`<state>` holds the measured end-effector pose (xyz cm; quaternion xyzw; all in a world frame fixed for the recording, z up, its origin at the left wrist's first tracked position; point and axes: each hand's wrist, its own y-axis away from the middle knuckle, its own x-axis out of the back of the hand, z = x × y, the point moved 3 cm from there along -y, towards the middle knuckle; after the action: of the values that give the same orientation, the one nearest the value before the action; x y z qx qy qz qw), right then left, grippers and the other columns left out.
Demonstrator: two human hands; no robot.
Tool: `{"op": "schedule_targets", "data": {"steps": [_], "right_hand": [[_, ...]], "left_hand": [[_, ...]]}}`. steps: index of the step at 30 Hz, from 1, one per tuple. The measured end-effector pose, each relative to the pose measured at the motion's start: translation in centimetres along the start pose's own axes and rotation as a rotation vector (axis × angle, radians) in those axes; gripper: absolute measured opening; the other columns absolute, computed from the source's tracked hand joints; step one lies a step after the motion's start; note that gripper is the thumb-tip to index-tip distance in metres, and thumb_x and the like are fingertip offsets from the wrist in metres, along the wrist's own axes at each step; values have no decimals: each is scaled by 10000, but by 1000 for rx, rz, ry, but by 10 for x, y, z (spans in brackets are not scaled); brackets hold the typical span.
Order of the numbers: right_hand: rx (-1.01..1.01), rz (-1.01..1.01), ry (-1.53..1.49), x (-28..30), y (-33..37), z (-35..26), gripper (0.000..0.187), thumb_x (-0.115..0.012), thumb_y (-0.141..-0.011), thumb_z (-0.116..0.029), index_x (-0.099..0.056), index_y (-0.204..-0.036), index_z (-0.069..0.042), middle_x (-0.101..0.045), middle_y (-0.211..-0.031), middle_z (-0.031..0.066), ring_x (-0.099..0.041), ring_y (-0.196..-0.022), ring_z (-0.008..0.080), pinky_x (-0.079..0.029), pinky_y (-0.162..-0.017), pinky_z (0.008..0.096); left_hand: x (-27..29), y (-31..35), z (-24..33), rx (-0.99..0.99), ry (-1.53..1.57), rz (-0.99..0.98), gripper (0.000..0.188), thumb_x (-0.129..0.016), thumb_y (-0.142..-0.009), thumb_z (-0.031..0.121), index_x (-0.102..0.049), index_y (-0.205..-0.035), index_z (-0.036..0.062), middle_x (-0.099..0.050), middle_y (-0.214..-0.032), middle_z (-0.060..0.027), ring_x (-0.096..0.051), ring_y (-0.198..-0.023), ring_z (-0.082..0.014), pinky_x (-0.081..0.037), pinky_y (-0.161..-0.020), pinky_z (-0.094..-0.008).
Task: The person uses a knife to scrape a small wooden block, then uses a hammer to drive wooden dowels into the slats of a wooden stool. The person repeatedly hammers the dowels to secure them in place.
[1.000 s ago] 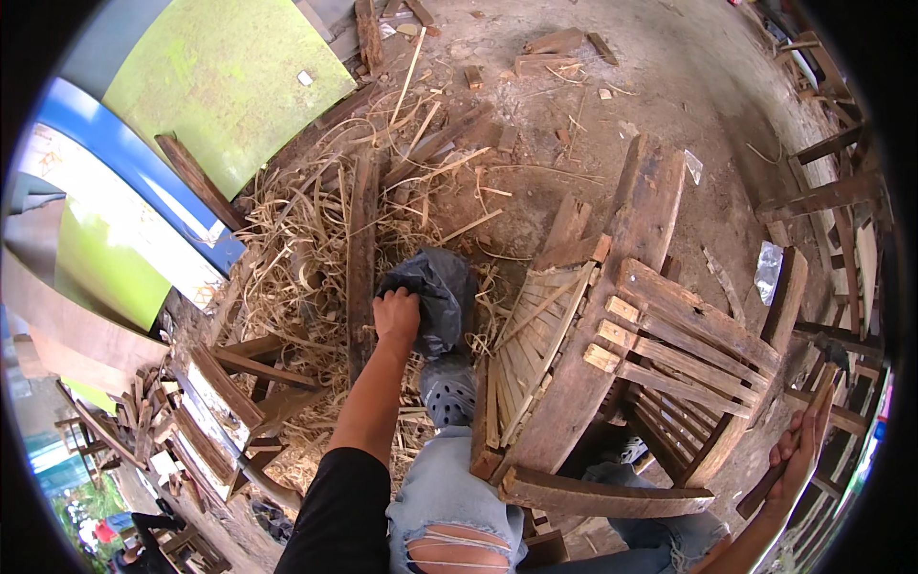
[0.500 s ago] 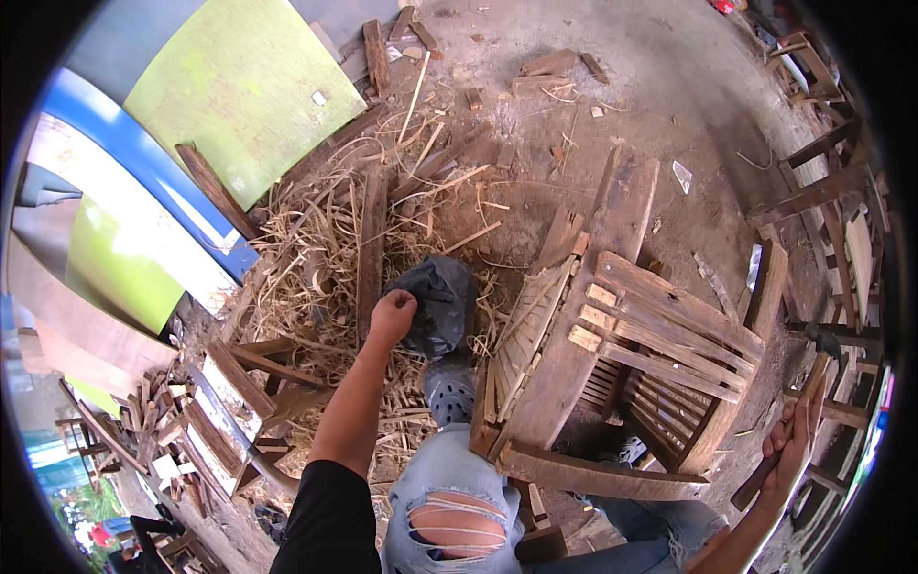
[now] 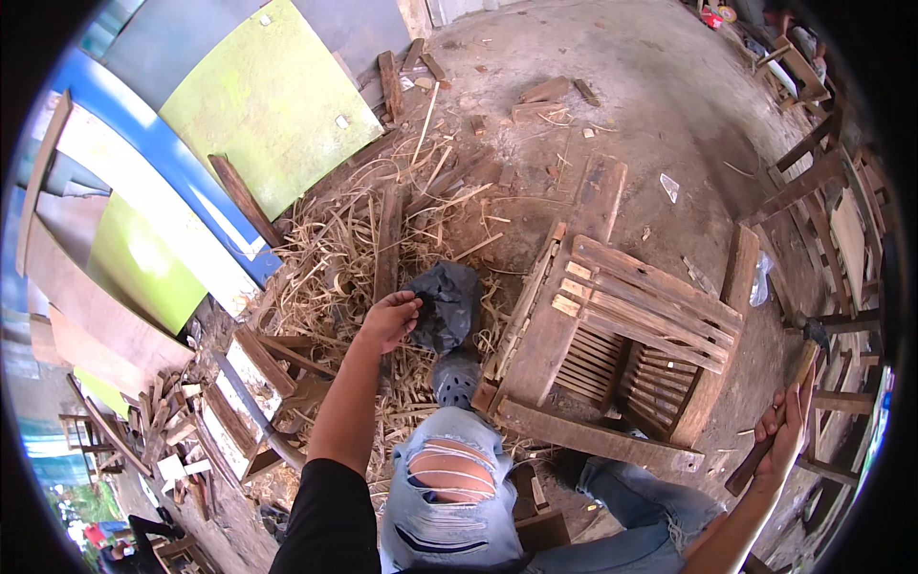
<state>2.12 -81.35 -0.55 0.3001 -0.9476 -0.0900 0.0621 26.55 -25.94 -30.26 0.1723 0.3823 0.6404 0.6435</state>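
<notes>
My left hand (image 3: 390, 321) is at the near left edge of a crumpled black plastic bag (image 3: 448, 308), its fingertips pinched together. Whatever is between them is too small to make out. The bag sits just beyond my shoe (image 3: 454, 381). Out to the right, my right hand (image 3: 786, 426) is wrapped round the wooden handle of what looks like a hammer (image 3: 805, 364), its dark head pointing away from me. Between my hands lies a weathered slatted wooden chair frame (image 3: 660, 301), tipped over, with pale cut ends on some slats.
A heap of wood shavings (image 3: 325, 249) and a plank (image 3: 387, 244) lie beyond my left hand. Green, blue and white panels (image 3: 273, 105) lean at the left. Scrap wood (image 3: 163, 430) is piled nearer. A glass shard (image 3: 669, 187) lies on the floor; wooden frames (image 3: 832, 191) stand at right.
My left hand has shifted slightly left, from over the bag to its edge, and its fingers now show more. The right hand keeps its hold. The whole view has turned slightly.
</notes>
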Motion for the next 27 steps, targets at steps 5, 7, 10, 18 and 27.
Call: {"op": "schedule_targets", "data": {"steps": [5,7,10,18,27], "right_hand": [[-18,25,-27,-2,4,-4,540,-493,-1040,-208,-307,-1541,-279,-483,-820,-21,-346,-473,13,-340,-374,170],[-25,31,-25,-7,4,-7,543,-493,-1039,-205,-304,-1542,-280,-482,-821,-21,-348,-474,15,-341,-375,170],[-37,99,1,-9,7,-12,557,-494,-1032,-199,-298,-1545,-290,-477,-839,-24,-350,-479,22,-332,-375,178],[-67,-44,-210,-4,20,-16,613,-529,-1001,-150,-279,-1558,-207,-491,-776,2,-421,-506,64,-383,-412,224],[-59,-52,-312,22,21,-17,636,-538,-992,-141,-263,-1564,-185,-483,-762,-4,-407,-521,75,-396,-438,259]], "left_hand": [[-4,4,6,9,-15,11,203,-637,-925,43,-596,-1120,80,-672,-981,-45,-616,-774,-124,-522,-669,-284],[-5,6,8,10,-37,38,205,-653,-908,61,-607,-1106,88,-668,-945,-32,-610,-765,-116,-519,-660,-280],[-6,15,18,-97,-336,106,193,-665,-886,99,-637,-1076,96,-653,-877,-8,-589,-724,-98,-499,-626,-255],[-46,67,81,-254,-378,50,263,-673,-911,112,-659,-1163,37,-652,-906,1,-566,-727,-79,-484,-649,-239],[-217,188,131,-481,-353,-423,293,-628,-975,136,-605,-1244,22,-654,-1068,-41,-602,-858,-97,-522,-775,-267]]}}
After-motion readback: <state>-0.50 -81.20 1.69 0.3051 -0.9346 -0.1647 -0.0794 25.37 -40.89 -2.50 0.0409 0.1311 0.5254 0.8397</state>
